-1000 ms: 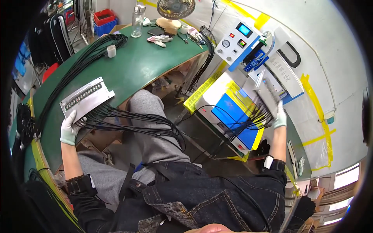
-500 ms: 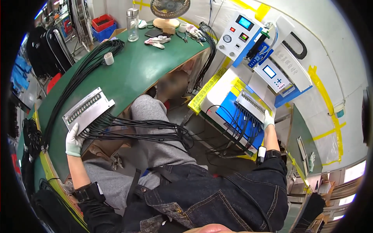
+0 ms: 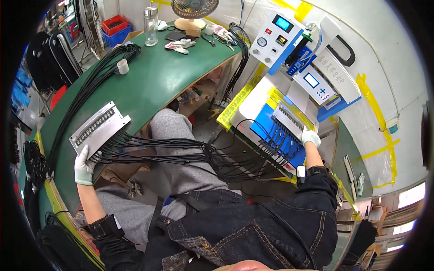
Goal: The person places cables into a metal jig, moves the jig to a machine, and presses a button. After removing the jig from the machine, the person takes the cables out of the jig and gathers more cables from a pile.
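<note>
My left hand, in a white glove, grips the near corner of a silver metal bracket on the green table. The thumb lies on top; the other fingers are partly hidden beneath. A row of round connectors lines the bracket, and black cables run from it across my lap. At the right, my gloved right hand is closed at the near end of a second silver bracket. This one lies on the machine's blue plate, with its own black cables hanging toward me. Its fingertips are partly hidden.
A bench machine with screens, a gauge and a black syringe-like barrel stands beyond the right bracket. The green table holds a cable bundle, a white roll, a glass bottle, gloves, pliers and a fan.
My right hand has turned and its fingers have curled more at the bracket's end. The left hand keeps its hold. The whole view has shifted slightly.
</note>
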`<state>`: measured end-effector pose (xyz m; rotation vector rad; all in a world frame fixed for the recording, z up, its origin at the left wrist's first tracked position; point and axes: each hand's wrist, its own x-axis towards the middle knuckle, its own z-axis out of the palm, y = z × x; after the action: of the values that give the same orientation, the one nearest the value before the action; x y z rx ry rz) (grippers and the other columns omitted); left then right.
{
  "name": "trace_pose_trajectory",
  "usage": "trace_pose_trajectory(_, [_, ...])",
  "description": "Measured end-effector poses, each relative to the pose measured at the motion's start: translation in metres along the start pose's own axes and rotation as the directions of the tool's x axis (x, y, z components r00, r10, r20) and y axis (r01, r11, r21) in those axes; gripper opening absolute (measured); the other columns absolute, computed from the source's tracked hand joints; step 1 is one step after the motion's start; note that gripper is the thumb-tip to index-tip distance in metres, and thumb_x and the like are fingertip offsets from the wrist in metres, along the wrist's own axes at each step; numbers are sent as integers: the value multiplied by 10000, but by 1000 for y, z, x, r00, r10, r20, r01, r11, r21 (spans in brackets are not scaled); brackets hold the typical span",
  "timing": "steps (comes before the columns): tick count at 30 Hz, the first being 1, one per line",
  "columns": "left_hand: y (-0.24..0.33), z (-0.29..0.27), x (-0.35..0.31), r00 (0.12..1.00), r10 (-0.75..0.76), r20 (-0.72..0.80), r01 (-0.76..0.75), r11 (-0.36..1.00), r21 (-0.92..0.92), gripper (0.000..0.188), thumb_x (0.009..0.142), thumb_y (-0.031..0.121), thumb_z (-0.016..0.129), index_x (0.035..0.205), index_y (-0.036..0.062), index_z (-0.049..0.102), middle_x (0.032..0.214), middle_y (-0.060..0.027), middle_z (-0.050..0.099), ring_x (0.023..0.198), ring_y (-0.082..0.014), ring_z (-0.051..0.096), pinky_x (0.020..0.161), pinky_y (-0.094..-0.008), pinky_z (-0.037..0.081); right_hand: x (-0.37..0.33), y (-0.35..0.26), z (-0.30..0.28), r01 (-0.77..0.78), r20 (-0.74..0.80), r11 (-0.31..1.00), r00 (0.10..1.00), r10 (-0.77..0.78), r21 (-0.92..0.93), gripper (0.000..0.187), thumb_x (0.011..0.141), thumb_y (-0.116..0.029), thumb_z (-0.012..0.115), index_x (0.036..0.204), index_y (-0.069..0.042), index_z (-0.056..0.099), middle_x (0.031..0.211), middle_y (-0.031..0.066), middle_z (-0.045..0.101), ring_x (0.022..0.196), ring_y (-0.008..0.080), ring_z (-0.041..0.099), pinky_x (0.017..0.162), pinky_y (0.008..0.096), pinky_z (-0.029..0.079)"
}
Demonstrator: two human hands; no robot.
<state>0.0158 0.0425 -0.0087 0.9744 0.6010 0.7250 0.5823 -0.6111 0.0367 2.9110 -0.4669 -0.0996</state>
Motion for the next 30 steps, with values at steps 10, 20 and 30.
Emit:
trace_pose_trajectory(10, [-6, -10, 10, 1000, -1, 27, 1, 1000, -19, 348, 980, 154, 616, 1288, 0, 561, 1180, -126, 669, 989, -237, 690, 789, -380, 605, -3, 42, -2, 95, -74, 994, 993, -91, 57, 642, 917, -565, 506, 1381, -125, 564, 1175, 185, 690, 1131, 370, 643, 971, 448, 498])
trace_pose_trajectory(20, [-10, -17, 11, 999, 0, 44, 1, 1000, -29, 356, 990, 158, 600, 1312, 15, 553, 1203, -116, 665, 1017, -238, 684, 809, -383, 597, -4, 136, 123, 416, 185, 904, 900, -394, -95, 1016, 738, -338, 789, 1559, -141, 224, 1538, 258, 326, 1131, 444, 614, 980, 430, 514])
trace_pose_trajectory(30, [-10, -17, 4, 999, 24, 37, -23, 999, -41, 381, 984, 178, 614, 1322, 17, 547, 1229, -118, 653, 1047, -239, 673, 818, -383, 594, -11, 115, 57, 545, 385, 821, 804, -453, -171, 794, 690, -400, 803, 1389, -138, 532, 1343, 215, 589, 1046, 368, 674, 890, 420, 553])
